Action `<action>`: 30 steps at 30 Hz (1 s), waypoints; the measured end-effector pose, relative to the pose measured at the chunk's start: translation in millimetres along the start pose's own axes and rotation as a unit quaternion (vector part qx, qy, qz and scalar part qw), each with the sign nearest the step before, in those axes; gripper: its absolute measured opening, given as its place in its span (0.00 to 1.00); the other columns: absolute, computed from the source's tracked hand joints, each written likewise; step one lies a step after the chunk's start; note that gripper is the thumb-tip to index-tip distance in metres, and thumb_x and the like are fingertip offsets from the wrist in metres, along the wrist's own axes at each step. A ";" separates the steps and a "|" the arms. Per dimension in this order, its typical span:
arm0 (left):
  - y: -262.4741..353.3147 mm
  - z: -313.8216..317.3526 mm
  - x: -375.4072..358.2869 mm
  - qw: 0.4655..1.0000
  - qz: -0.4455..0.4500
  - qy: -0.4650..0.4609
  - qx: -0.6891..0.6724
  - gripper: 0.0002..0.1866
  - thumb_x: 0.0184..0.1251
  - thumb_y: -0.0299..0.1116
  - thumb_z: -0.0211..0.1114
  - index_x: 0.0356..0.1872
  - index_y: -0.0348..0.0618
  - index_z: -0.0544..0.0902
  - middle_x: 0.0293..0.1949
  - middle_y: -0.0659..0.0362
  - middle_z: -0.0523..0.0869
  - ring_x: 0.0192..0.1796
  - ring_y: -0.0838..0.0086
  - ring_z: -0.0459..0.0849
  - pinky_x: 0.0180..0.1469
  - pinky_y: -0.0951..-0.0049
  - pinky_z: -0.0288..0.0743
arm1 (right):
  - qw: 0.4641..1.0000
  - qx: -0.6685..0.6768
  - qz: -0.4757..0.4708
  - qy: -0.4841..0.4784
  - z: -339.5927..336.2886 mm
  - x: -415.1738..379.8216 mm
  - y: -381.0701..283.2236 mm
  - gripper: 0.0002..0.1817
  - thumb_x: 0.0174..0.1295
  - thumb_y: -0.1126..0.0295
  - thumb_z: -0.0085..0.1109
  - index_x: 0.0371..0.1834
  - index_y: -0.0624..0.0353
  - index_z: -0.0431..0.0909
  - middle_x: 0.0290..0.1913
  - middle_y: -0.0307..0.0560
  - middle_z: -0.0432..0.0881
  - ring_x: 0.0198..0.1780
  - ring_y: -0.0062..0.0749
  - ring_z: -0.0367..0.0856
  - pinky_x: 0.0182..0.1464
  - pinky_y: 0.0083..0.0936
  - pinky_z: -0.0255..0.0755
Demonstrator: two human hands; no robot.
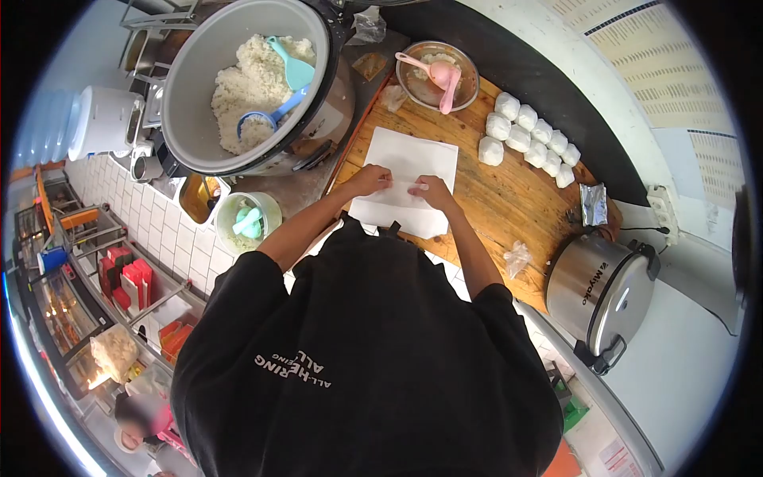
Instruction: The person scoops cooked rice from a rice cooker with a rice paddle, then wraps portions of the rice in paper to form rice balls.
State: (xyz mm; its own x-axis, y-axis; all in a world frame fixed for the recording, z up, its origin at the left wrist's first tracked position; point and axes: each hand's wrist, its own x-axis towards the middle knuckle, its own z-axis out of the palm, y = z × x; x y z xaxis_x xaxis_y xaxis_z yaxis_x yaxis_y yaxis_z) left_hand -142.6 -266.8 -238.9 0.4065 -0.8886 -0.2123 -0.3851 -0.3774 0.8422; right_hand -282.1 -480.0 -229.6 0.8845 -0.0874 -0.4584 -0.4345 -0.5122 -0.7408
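Paper (413,151) at table (486,215) edge, gap to bundles (518,139)

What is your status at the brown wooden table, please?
Left hand and right hand at white rectangular paper sheet. Sheet on brown wooden table. Crumpled translucent plastic to the right, apart from sheet.

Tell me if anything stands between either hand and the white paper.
Nothing visible does: the left hand and right hand are both at the white paper; the metal bowl stands apart, beyond its far edge.
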 end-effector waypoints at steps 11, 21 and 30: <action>-10.0 17.3 -4.8 0.987 -0.095 0.040 0.123 0.12 0.53 0.33 0.74 0.37 0.42 0.83 0.34 0.56 0.87 0.42 0.59 0.86 0.47 0.60 0.78 | 0.965 -0.232 0.010 0.125 18.3 -0.4 -14.0 0.12 0.50 0.63 0.71 0.35 0.57 0.83 0.36 0.50 0.84 0.42 0.45 0.84 0.45 0.42 0.77; 0.2 28.9 -23.9 0.955 -0.033 0.077 0.285 0.11 0.58 0.35 0.70 0.39 0.43 0.82 0.40 0.55 0.83 0.47 0.61 0.84 0.52 0.59 0.75 | 0.952 -0.191 -0.112 0.210 42.4 -17.9 3.5 0.07 0.54 0.72 0.65 0.34 0.59 0.80 0.34 0.48 0.78 0.42 0.45 0.80 0.44 0.38 0.76; 7.4 36.0 -78.9 0.893 0.188 0.193 0.360 0.09 0.68 0.33 0.57 0.42 0.43 0.82 0.46 0.56 0.82 0.48 0.60 0.83 0.56 0.60 0.74 | 0.933 -0.188 -0.262 0.157 18.7 -54.1 4.0 0.09 0.58 0.73 0.62 0.42 0.58 0.79 0.48 0.48 0.83 0.52 0.46 0.78 0.58 0.39 0.69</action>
State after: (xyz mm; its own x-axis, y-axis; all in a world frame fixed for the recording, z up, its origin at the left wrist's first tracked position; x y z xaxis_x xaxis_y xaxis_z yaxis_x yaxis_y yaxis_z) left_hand -207.3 -208.9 -233.8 0.3387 -0.8840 0.3223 -0.9309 -0.2649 0.2515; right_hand -334.8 -461.4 -216.9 0.9907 0.0428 0.1291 0.1095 -0.8139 -0.5706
